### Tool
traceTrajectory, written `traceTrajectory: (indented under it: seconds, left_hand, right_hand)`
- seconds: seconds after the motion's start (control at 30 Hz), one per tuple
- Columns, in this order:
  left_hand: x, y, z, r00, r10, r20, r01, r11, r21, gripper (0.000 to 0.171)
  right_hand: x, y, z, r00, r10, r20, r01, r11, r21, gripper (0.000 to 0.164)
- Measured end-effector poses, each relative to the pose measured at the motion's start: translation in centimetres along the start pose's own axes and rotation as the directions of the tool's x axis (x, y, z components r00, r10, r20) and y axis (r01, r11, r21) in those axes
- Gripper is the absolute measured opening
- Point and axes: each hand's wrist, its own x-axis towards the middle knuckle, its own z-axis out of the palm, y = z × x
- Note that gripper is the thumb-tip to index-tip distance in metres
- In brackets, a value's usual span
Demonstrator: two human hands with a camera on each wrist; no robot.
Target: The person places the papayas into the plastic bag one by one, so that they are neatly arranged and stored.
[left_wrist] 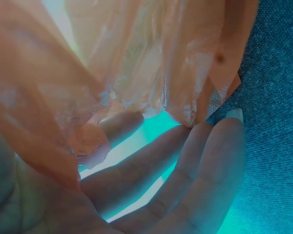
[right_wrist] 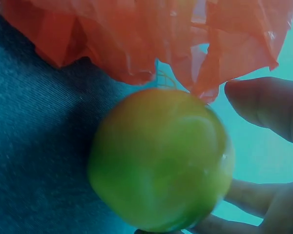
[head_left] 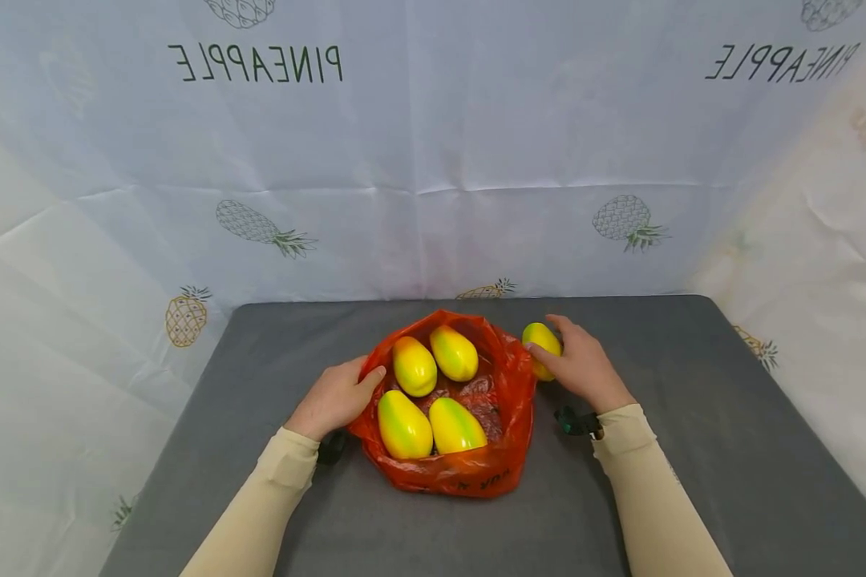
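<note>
A red plastic bag (head_left: 515, 409) stands wide-mouthed on the table, with several yellow-green mangoes (head_left: 455, 353) inside. My left hand (head_left: 337, 394) grips the bag's left rim, the thumb over the edge and the fingers outside. In the left wrist view the thin plastic (left_wrist: 136, 53) hangs between thumb and fingers (left_wrist: 136, 170). Just outside the bag's right side, my right hand (head_left: 580, 365) holds another mango (head_left: 541, 336). Seen from the right wrist, that mango (right_wrist: 161, 161) has fingers behind it and the thumb (right_wrist: 263, 105) near its upper side, close to the bag.
The dark grey table (head_left: 693, 481) extends around the bag on all sides. Behind it hangs a pale cloth (head_left: 440, 160) printed with pineapples, meeting the table's far edge. A dark strap device (head_left: 577, 422) sits at the right wrist.
</note>
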Motion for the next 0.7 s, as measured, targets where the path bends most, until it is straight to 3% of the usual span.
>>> traceTrajectory:
  seconds: [0.7]
  left_hand:
    - [0.13, -0.12, 0.20, 1.000, -0.002, 0.003, 0.002, 1.000, -0.009, 0.038]
  right_hand:
    - [0.34, 0.49, 0.94, 0.999, 0.005, 0.034, -0.004, 1.000, -0.029, 0.080]
